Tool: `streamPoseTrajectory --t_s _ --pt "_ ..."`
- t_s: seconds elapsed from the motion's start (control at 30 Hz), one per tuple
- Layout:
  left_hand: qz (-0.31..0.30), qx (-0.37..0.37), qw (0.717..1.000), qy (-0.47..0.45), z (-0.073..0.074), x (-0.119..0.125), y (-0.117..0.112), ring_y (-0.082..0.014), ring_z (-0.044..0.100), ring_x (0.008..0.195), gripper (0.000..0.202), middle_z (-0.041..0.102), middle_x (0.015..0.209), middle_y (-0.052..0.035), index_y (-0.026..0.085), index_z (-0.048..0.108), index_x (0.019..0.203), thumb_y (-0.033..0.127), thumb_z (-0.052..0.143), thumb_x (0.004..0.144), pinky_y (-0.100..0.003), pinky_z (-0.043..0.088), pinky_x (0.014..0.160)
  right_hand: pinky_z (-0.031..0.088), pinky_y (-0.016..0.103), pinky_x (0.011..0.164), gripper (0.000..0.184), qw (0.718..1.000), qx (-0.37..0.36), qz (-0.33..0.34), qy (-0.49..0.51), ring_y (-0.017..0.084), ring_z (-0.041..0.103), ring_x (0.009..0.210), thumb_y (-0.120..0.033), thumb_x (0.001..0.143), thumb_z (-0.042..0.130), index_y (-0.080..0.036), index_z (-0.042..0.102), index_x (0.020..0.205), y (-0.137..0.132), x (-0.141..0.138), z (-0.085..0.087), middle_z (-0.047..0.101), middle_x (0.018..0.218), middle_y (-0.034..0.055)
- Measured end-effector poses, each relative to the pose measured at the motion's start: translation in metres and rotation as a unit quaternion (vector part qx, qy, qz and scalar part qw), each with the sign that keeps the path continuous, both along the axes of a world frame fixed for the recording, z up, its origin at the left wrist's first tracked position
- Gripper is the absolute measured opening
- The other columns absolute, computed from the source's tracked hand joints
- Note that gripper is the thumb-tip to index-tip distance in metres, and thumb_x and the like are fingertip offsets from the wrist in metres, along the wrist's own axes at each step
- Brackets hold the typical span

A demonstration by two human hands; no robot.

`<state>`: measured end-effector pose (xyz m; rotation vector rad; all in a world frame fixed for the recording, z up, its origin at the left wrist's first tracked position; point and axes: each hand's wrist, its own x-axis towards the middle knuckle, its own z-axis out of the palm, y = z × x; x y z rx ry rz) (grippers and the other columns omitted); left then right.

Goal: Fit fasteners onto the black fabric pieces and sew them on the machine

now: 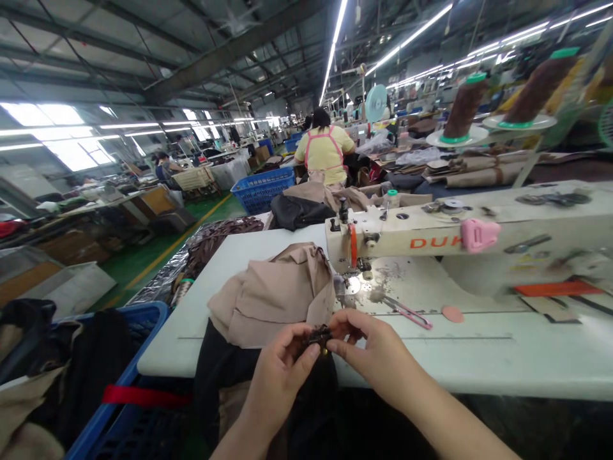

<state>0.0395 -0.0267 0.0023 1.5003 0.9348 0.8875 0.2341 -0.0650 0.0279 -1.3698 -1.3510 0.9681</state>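
Note:
In front of the sewing machine table's near edge, my left hand (290,361) and my right hand (366,342) are closed in pinches on either side of a small dark piece (320,335). It has a brownish, slightly shiny look with a yellowish spot below; its exact kind I cannot make out. Just beyond the hands, a beige fabric piece (272,297) with dark cloth under it lies bunched on the white table (431,364) and hangs over the front edge. The sewing machine (402,236) stands behind, its needle area right of the fabric.
Pink-handled thread snips (414,316) and a round pink disc (453,314) lie on the table. Brown thread cones (464,108) stand at the right. A blue crate (153,313) with dark cloth sits at the left. A person (325,150) in yellow works ahead, beside another blue basket (263,188).

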Motion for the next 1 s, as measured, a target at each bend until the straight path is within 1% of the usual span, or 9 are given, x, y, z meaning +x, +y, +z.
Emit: streamPoseTrajectory --t_s 0.17,0.33,0.43,0.53,0.67,0.77,1.0 --pt "-0.007 0.010 1.000 0.000 -0.001 -0.001 0.000 -0.0212 0.070 0.102 0.027 0.075 0.107 -0.0073 0.018 0.070 0.112 0.037 0.071 0.092 -0.029 0.056 0.093 0.047 0.028 0.075 0.008 0.999 0.030 0.003 -0.033 0.016 0.063 0.080 -0.019 0.081 0.071 -0.024 0.072 0.087 0.000 0.003 -0.003 0.072 0.083 -0.0019" --pt "-0.013 0.009 1.000 -0.001 0.001 0.000 0.001 -0.0218 0.070 0.097 0.027 0.074 0.103 -0.0079 0.017 0.069 0.109 0.037 0.071 0.091 -0.030 0.055 0.090 0.048 0.028 0.078 0.013 0.996 0.077 0.003 -0.047 0.017 0.065 0.086 -0.019 0.082 0.071 -0.025 0.073 0.094 0.000 0.006 -0.006 0.074 0.091 -0.0010" --pt "-0.009 0.010 1.000 -0.001 0.003 0.001 0.001 -0.0221 0.070 0.096 0.027 0.074 0.101 -0.0081 0.017 0.069 0.107 0.037 0.071 0.091 -0.030 0.055 0.090 0.049 0.028 0.077 0.016 0.995 0.086 0.002 -0.043 0.016 0.064 0.084 -0.017 0.081 0.071 -0.025 0.073 0.095 0.000 0.006 -0.005 0.073 0.091 -0.0009" --pt "-0.006 0.014 1.000 0.004 0.005 0.002 0.000 -0.0220 0.070 0.095 0.027 0.074 0.102 -0.0084 0.016 0.070 0.107 0.038 0.071 0.090 -0.030 0.055 0.088 0.050 0.028 0.076 0.017 0.992 0.106 0.003 -0.063 0.017 0.063 0.084 -0.015 0.080 0.073 -0.025 0.071 0.093 -0.001 0.007 -0.002 0.072 0.092 -0.0006" --pt "-0.005 0.020 1.000 0.002 0.009 0.003 -0.001 -0.0214 0.069 0.090 0.026 0.074 0.098 -0.0081 0.016 0.071 0.103 0.038 0.070 0.090 -0.029 0.055 0.084 0.050 0.030 0.078 0.013 0.985 0.142 0.036 -0.096 0.018 0.063 0.088 -0.016 0.086 0.069 -0.025 0.071 0.095 -0.001 0.009 0.002 0.070 0.093 0.0016" --pt "0.008 0.021 1.000 0.003 0.009 0.003 -0.002 -0.0210 0.069 0.089 0.026 0.074 0.095 -0.0073 0.016 0.072 0.102 0.039 0.071 0.090 -0.028 0.055 0.084 0.050 0.031 0.079 0.012 0.983 0.137 0.055 -0.112 0.019 0.063 0.090 -0.016 0.089 0.067 -0.025 0.071 0.096 0.000 0.010 0.003 0.070 0.095 0.0027" --pt "0.021 0.019 1.000 -0.003 0.010 0.004 -0.002 -0.0219 0.071 0.089 0.023 0.076 0.095 -0.0068 0.017 0.074 0.099 0.038 0.073 0.088 -0.029 0.056 0.084 0.049 0.030 0.082 0.015 0.979 0.122 0.078 -0.144 0.018 0.063 0.091 -0.012 0.088 0.066 -0.024 0.070 0.096 -0.002 0.012 0.011 0.068 0.094 0.0021"
